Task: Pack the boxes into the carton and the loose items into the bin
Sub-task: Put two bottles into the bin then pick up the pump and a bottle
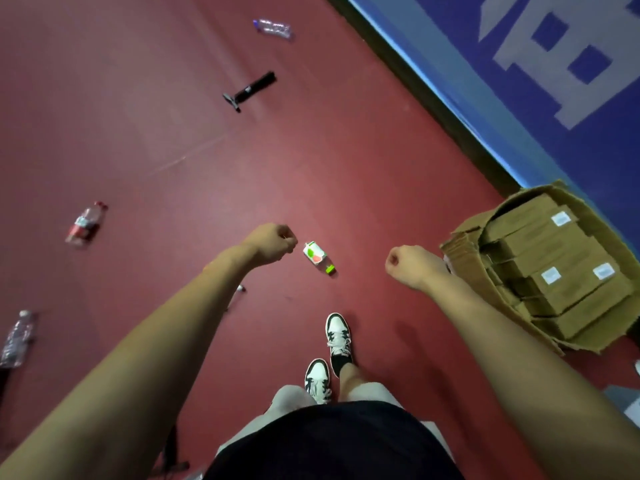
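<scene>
An open cardboard carton (465, 258) sits on the red floor at the right, filled with several brown boxes (561, 268) bearing white labels. My left hand (273, 242) is a closed fist with nothing in it, just left of a small white juice box (317, 256) with a green cap lying on the floor. My right hand (410, 265) is also a closed fist, held beside the carton's near flap. Loose items lie scattered: a red-labelled bottle (85, 225), a clear bottle (15, 337), a black tool (251, 89) and a clear wrapped bottle (273, 28).
A blue wall with white markings (540, 64) runs along the right, with a dark baseboard. My feet in black-and-white sneakers (337, 337) stand below the juice box. A small pen-like item (239, 292) lies partly hidden by my left forearm.
</scene>
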`<state>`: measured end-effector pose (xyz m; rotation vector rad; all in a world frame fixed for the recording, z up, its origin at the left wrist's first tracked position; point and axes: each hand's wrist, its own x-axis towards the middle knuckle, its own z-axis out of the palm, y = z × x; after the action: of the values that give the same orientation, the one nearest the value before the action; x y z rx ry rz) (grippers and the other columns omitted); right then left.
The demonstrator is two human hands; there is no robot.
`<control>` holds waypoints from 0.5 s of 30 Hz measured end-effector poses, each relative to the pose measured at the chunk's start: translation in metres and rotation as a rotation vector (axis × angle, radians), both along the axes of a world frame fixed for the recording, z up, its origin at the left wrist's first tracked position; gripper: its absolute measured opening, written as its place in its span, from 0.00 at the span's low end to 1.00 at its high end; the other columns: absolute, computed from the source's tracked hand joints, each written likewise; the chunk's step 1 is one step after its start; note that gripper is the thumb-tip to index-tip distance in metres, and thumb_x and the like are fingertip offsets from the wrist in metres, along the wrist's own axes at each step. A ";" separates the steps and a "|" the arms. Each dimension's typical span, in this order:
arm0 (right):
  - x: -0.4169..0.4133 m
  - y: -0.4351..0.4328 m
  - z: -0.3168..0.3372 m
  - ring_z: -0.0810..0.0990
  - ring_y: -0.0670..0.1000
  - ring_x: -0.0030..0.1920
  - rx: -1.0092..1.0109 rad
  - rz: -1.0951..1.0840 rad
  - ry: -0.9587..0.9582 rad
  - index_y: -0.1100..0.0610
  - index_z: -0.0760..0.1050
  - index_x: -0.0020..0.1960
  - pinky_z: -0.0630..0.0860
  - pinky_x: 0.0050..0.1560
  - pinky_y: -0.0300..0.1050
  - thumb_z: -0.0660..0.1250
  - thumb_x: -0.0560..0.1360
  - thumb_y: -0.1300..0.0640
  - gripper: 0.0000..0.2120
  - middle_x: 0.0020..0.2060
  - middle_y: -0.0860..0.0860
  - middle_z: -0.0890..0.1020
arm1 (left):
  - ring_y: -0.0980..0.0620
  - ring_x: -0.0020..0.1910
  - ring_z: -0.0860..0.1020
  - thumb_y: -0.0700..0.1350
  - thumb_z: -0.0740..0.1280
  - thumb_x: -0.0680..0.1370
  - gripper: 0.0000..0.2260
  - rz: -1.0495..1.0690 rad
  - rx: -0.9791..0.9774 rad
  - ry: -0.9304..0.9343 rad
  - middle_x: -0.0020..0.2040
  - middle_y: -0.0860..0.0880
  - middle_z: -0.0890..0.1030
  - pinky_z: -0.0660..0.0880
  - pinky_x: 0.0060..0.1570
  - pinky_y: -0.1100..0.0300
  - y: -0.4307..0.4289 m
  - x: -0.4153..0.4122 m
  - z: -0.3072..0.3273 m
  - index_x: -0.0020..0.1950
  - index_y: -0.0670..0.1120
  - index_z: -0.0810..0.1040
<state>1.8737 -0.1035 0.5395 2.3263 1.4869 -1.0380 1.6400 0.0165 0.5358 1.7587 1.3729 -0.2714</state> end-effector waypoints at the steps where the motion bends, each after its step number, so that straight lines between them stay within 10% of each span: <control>1: 0.002 0.012 -0.007 0.78 0.57 0.58 -0.008 0.013 0.006 0.53 0.79 0.55 0.73 0.55 0.46 0.58 0.77 0.54 0.13 0.57 0.55 0.81 | 0.47 0.41 0.75 0.40 0.60 0.78 0.10 0.019 0.001 0.019 0.51 0.42 0.82 0.73 0.46 0.58 0.007 -0.005 -0.004 0.54 0.39 0.79; 15: -0.041 0.140 -0.115 0.78 0.56 0.56 -0.156 0.080 0.096 0.51 0.77 0.50 0.74 0.57 0.48 0.62 0.76 0.51 0.07 0.54 0.53 0.81 | 0.43 0.47 0.77 0.42 0.61 0.78 0.10 0.330 0.001 0.210 0.52 0.39 0.81 0.72 0.49 0.54 0.076 -0.151 -0.084 0.55 0.42 0.78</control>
<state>1.8326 0.0364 0.4242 2.1212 1.4622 -1.2128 1.4892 0.0922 0.4514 1.5051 1.7870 -0.2783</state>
